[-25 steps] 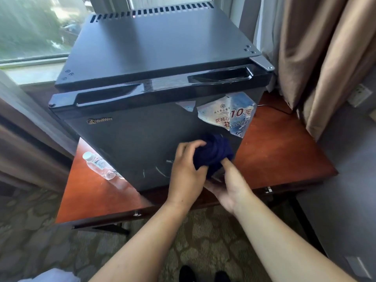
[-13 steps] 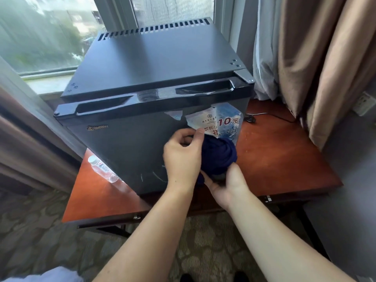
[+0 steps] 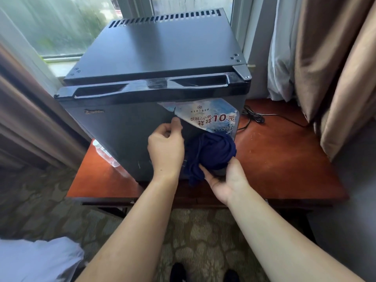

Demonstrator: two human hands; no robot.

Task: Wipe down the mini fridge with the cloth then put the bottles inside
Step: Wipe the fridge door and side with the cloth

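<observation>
A black mini fridge (image 3: 126,137) stands on a reddish wooden table (image 3: 284,159) with its door closed. A torn blue and white sticker (image 3: 211,117) peels off the door front. My right hand (image 3: 225,180) cups a bunched dark blue cloth (image 3: 211,151) against the lower door. My left hand (image 3: 165,147) is just left of the cloth, fingers curled, thumb and forefinger pinched at the sticker's loose lower-left edge. A clear plastic bottle (image 3: 103,152) lies on the table at the fridge's left side, partly hidden behind it.
A black power cord (image 3: 256,119) trails over the table to the right of the fridge. Brown curtains (image 3: 335,68) hang close on the right and left. A window sits behind the fridge. Patterned carpet and a white fabric (image 3: 34,259) lie below.
My left hand has left the cloth and risen to the sticker's edge. The right hand now supports the cloth alone, slightly higher on the door. My view has moved back and up.
</observation>
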